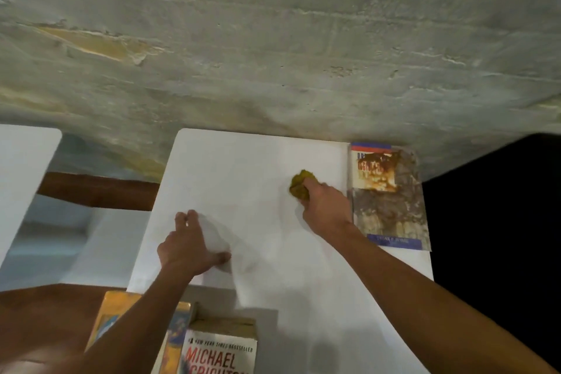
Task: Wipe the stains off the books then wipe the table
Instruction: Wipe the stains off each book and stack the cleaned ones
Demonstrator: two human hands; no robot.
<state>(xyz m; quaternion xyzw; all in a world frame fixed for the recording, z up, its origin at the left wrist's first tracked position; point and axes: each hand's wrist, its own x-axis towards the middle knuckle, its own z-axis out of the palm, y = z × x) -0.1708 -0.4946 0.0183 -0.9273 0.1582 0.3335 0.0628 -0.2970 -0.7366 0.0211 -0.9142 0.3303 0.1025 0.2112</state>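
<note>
My right hand [326, 206] grips a crumpled yellow-green cloth [299, 185] and holds it down on the white table [243, 167], just left of a stained book [388, 194] lying at the table's far right edge. That book's cover carries brown, rusty smears. My left hand [186, 246] rests on the table's left part with fingers spread, tips on the surface. At the near edge lie a white paperback with red lettering [220, 349] and a yellow-and-blue book [176, 334] partly under my left forearm.
A rough grey concrete wall [273, 39] rises right behind the table. Another white surface [21, 179] stands to the left, across a gap with brown wood [97, 194]. Dark space lies off the table's right side.
</note>
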